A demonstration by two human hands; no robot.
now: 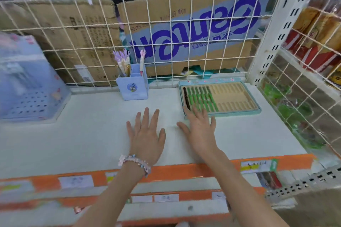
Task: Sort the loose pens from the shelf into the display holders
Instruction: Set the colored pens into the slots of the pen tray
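Observation:
A blue pen holder (133, 86) stands at the back of the white shelf (92, 131), with purple-topped pens (121, 61) and a pink-topped pen (142, 61) upright in it. To its right lies a flat teal display tray (238, 97); several green pens (202, 98) and one dark pen (186, 97) fill its left slots, and its right slots are bare. My left hand (146, 134), a beaded bracelet on its wrist, rests flat and open on the shelf. My right hand (200, 131) lies flat too, its fingertips over the tray's front left corner. Neither hand holds anything.
A pale blue perforated basket (29, 86) sits at the left of the shelf. A white wire grid (166, 29) backs the shelf, with cardboard boxes behind it. A grid side wall (304, 88) closes the right. An orange price strip (184, 171) runs along the front edge.

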